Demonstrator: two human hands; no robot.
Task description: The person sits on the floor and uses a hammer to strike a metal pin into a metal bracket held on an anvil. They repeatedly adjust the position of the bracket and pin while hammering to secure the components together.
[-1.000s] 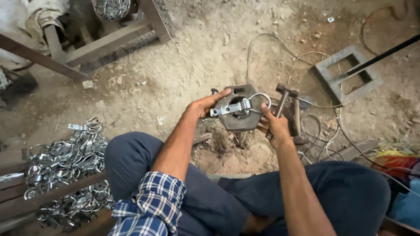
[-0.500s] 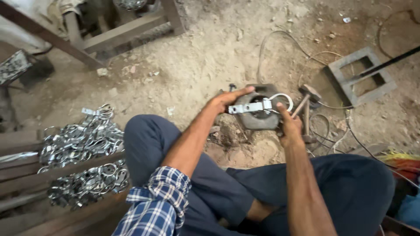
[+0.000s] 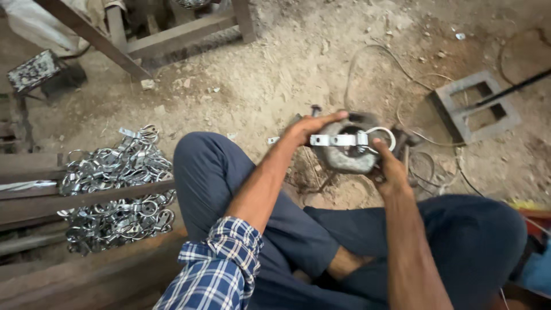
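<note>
A shiny metal strap with a round ring at its right end (image 3: 350, 139) lies across a heavy grey metal block (image 3: 347, 158) set in the dirt before my crossed legs. My left hand (image 3: 307, 127) grips the strap's left part, fingers stretched over the block's top. My right hand (image 3: 390, 169) closes around the ring end from below, beside the block's right edge. A hammer head partly shows behind my right hand.
A heap of the same shiny ring straps (image 3: 117, 189) lies at my left on wooden planks. A grey metal frame with two openings (image 3: 473, 106) and a dark rod sit at the right. Loose wire loops run across the dirt. A wooden stand is at the top.
The view has shifted, so the block and hands sit further right and the heap of straps shows more. Both hands keep their hold on the strap over the block.
</note>
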